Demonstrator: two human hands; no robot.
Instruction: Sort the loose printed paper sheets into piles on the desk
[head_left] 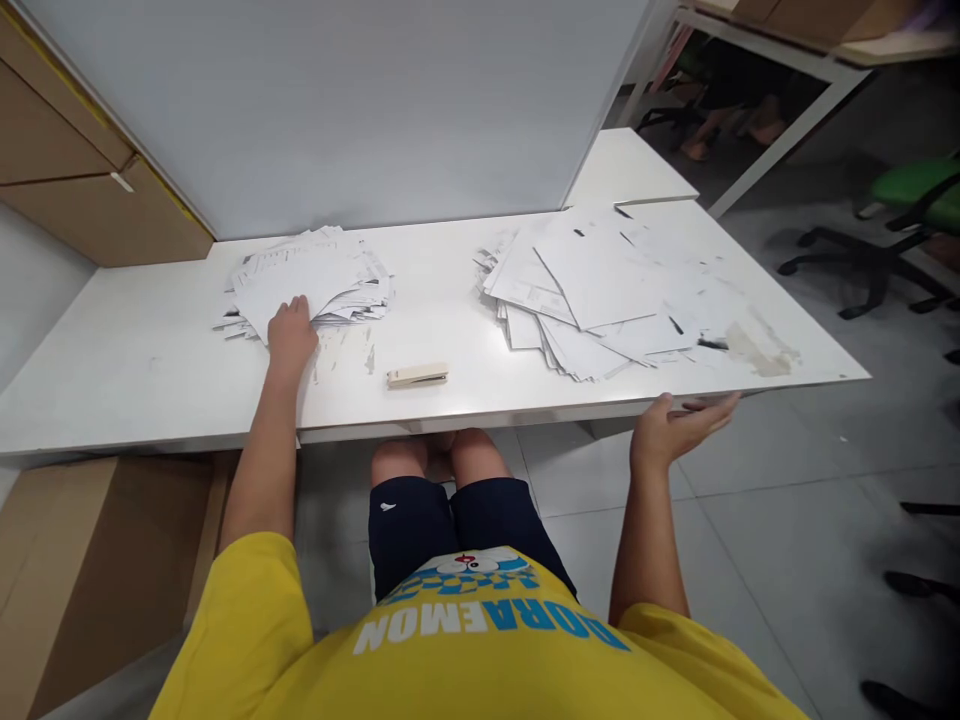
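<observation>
Fingers of the right hand [666, 432] extend loosely at the front edge of the white table [442, 320], right of the stapler [417, 375], holding nothing visible, perhaps just resting. Left of the stapler, the left hand [292, 337] lays slightly bent fingers on a fanned paper stack [322, 270], apparently steadying it; whether they pinch sheets, I cannot tell. Beyond the stapler, rightward, spreads a messier paper pile [600, 280].

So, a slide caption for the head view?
Left hand on a paper pile, right hand at the table edge, a stapler lying between them.
</observation>
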